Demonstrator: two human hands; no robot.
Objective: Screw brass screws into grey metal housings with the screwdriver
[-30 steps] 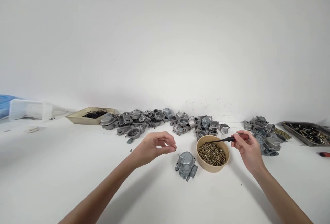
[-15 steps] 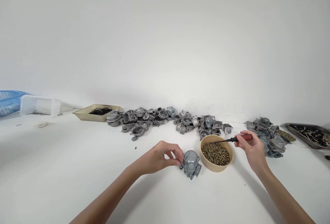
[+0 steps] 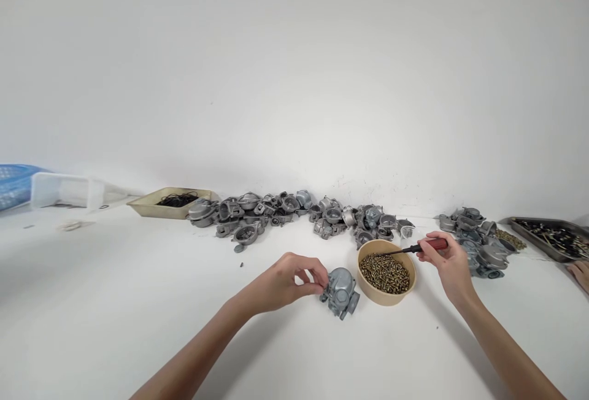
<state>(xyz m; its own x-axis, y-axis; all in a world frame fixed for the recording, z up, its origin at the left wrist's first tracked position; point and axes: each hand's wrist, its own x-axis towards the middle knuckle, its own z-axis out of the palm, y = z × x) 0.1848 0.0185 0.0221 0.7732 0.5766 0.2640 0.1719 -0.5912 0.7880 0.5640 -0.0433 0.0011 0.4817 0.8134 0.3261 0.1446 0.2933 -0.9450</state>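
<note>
Head view: close quarters, with slips and spills the main hazards

The grey metal casting (image 3: pixel 342 289) sits on the desk (image 3: pixel 391 357), just beside the tan tub (image 3: pixel 385 299) of brass-coloured screws (image 3: pixel 384 274). At its near-left side are the thumb and fingertips of the left hand (image 3: pixel 288 280), drawn close together; whether they pinch a small part or only touch the metal, I cannot tell. The right hand (image 3: pixel 446 265), well apart from the left, is wrapped around the red handle of a screwdriver (image 3: pixel 415 248), whose shaft reaches over the tub's rim toward the screws.

The likeliest trouble, I judge, is the casting rocking or turning: its underside looks uneven, and only fingertips are near it on one side. A push from the left could knock it into the tub. The screwdriver is another risk, since a low sweep of the shaft could catch the rim and tip out screws. Anything tiny between the left fingertips could slip and be hard to find, much like the dark speck (image 3: pixel 242 264) lying on the desk. Behind, the heaped castings (image 3: pixel 248 213) could slide if bumped.
</note>
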